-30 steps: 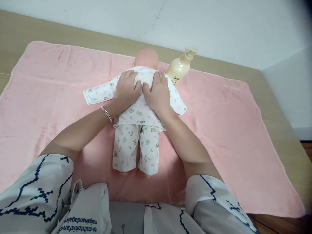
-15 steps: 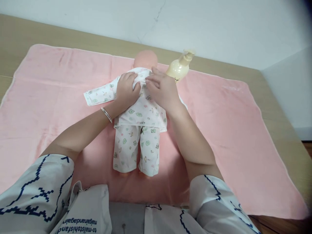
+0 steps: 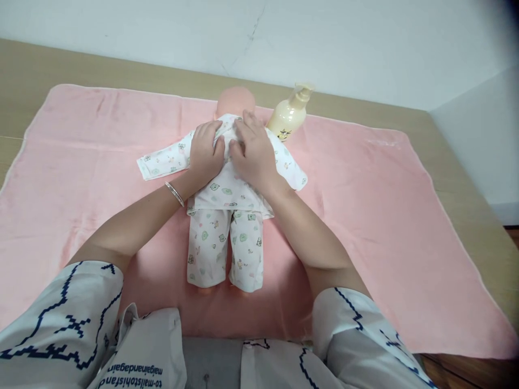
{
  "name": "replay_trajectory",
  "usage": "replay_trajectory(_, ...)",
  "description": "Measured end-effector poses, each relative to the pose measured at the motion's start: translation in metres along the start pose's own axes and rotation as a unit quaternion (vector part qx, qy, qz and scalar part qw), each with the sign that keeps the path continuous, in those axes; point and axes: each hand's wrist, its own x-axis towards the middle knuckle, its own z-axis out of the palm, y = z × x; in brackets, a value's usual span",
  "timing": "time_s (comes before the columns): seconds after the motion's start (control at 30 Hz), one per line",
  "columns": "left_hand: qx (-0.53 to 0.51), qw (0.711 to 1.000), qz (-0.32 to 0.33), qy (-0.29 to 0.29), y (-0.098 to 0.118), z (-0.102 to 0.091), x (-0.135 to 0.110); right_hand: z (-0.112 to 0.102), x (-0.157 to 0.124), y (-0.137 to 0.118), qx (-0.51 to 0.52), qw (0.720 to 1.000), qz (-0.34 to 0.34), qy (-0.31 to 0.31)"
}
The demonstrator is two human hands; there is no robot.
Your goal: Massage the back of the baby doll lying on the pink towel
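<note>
A baby doll (image 3: 237, 100) lies on a pink blanket, its head at the far end. It wears a white printed top (image 3: 231, 192) and matching trousers (image 3: 207, 246). My left hand (image 3: 206, 151) rests open on the left side of the top, near the shoulder, with a silver bracelet (image 3: 174, 193) on the wrist. On the right side, my right hand (image 3: 256, 151) lies flat on the top, fingers pointing towards the head. Both sleeves of the top stretch out sideways. The doll's face cannot be seen.
Beside the doll's head is a cream pump bottle (image 3: 288, 114). The pink blanket (image 3: 365, 227) covers much of the wooden table (image 3: 458, 156). A white wall (image 3: 357, 48) rises behind the table.
My right hand has come down and left, from hovering with bent fingers to lying flat on the top. The doll's right-hand sleeve now shows. My left hand stays in place.
</note>
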Motion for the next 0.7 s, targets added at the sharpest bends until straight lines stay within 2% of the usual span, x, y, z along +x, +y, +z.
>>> replay_trajectory(0.1, 0.011, 1.0, 0.001, 0.005, 0.0, 0.001, 0.0, -0.004, -0.001, -0.005, -0.023, 1.0, -0.001, -0.019)
replay_trajectory(0.3, 0.022, 1.0, -0.003, 0.006, 0.003, -0.001, -0.001, -0.016, -0.001, -0.004, -0.062, 0.997, -0.034, 0.029)
replay_trajectory(0.43, 0.006, 1.0, -0.012, 0.0, 0.005, -0.002, 0.0, -0.005, 0.0, -0.001, -0.037, 0.998, -0.049, -0.028)
replay_trajectory(0.5, 0.002, 1.0, -0.016, 0.0, 0.006, -0.002, 0.002, -0.007, 0.001, 0.0, -0.031, 0.997, -0.052, -0.041)
replay_trajectory(0.6, 0.009, 1.0, -0.019, 0.007, 0.014, -0.005, 0.0, -0.031, 0.003, 0.0, -0.039, 0.998, -0.047, 0.007)
replay_trajectory(0.7, -0.017, 1.0, -0.008, 0.01, 0.041, -0.011, -0.008, -0.069, 0.004, 0.006, -0.054, 0.994, -0.017, 0.089)
